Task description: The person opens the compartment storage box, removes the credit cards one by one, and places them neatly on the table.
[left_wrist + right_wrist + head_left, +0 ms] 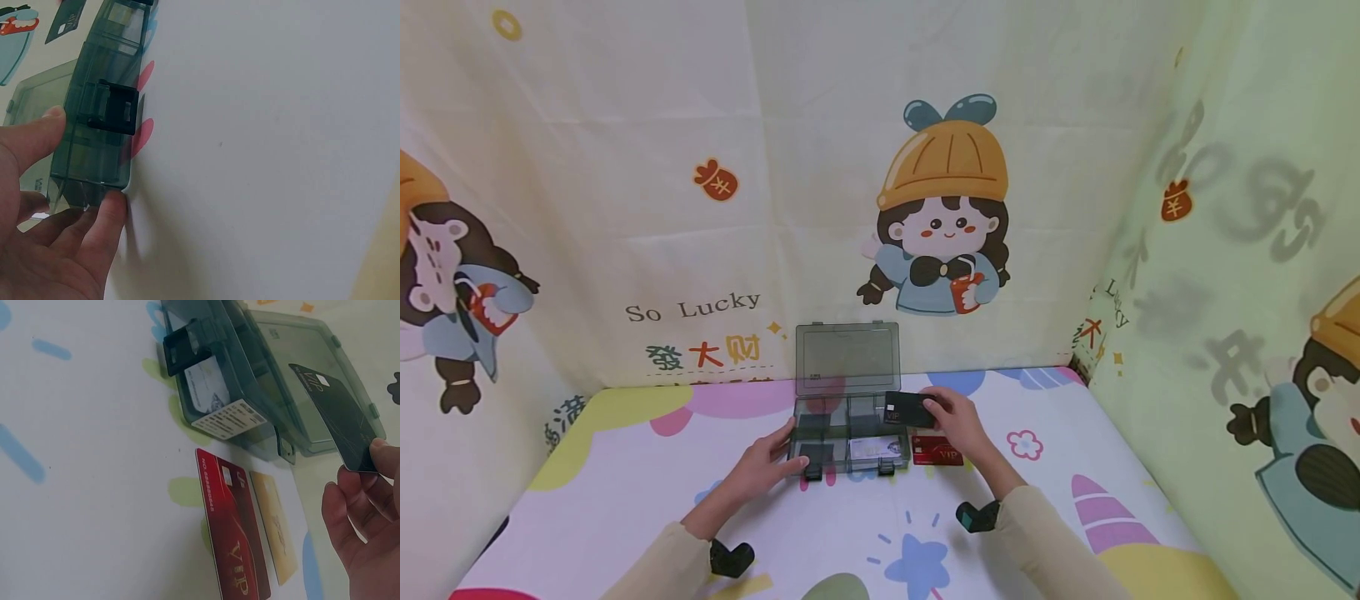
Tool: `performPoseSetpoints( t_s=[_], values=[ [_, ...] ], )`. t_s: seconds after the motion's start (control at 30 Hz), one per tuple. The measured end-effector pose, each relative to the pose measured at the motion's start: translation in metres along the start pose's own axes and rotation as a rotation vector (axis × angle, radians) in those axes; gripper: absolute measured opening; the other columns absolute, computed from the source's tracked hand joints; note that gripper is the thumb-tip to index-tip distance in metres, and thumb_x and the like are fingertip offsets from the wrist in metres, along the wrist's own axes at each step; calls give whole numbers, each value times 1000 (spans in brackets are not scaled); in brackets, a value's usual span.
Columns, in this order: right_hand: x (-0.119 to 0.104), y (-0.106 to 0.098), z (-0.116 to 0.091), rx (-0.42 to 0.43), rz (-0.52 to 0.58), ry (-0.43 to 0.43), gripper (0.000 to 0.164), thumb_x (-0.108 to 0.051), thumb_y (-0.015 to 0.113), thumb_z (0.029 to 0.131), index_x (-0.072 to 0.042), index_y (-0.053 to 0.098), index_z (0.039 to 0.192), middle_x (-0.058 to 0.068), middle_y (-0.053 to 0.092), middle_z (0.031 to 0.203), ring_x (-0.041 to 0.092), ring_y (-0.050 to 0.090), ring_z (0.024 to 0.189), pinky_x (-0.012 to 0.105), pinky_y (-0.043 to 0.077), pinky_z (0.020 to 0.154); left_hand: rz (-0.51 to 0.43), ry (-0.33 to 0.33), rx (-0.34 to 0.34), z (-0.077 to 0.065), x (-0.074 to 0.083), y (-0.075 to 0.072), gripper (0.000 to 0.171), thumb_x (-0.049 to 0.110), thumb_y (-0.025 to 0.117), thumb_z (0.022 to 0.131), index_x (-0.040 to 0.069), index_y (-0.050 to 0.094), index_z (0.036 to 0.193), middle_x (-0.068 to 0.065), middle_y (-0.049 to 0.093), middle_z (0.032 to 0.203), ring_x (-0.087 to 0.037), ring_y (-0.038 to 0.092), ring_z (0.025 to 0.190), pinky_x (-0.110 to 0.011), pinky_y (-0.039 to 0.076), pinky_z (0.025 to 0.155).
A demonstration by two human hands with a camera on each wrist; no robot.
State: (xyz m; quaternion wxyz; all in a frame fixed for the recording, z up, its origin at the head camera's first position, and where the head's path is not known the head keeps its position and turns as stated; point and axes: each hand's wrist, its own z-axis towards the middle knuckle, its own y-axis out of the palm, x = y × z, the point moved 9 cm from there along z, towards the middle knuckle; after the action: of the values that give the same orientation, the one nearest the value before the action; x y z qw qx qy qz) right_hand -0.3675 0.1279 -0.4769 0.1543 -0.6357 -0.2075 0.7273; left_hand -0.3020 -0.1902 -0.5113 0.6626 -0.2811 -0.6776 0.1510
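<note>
A translucent grey-green compartment box (pixel 857 468) stands on the table, its lid (pixel 847 358) raised at the back. My left hand (pixel 763 467) grips the box's left end, thumb on the upper edge and fingers along the side wall. Between the thumb and fingers of my right hand (pixel 958 419) is a black VIP card (pixel 902 410), held above the box's back right part. A white printed card (pixel 876 448) lies in the front right compartment. Dark flat shapes show through the other compartments.
To the right of the box lies a red VIP card (pixel 936 451). A gold card (pixel 275 528) rests alongside it in the right wrist view. Two black latches, one of them this latch (pixel 115 107), sit on the box front. A printed cloth wall (pixel 820 208) rises behind.
</note>
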Motion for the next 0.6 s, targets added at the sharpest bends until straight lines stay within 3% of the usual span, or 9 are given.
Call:
performPoseSetpoints(
  t_s=[0.6],
  values=[
    [12, -21, -1, 4, -24, 48, 29, -19, 57, 98, -14, 63, 125, 13, 65, 111, 18, 57, 71, 24, 54, 69, -4, 1, -8, -1, 0, 0, 81, 30, 69, 90, 6, 24, 153, -18, 30, 157, -37, 41, 138, -46, 41, 108]
  ],
)
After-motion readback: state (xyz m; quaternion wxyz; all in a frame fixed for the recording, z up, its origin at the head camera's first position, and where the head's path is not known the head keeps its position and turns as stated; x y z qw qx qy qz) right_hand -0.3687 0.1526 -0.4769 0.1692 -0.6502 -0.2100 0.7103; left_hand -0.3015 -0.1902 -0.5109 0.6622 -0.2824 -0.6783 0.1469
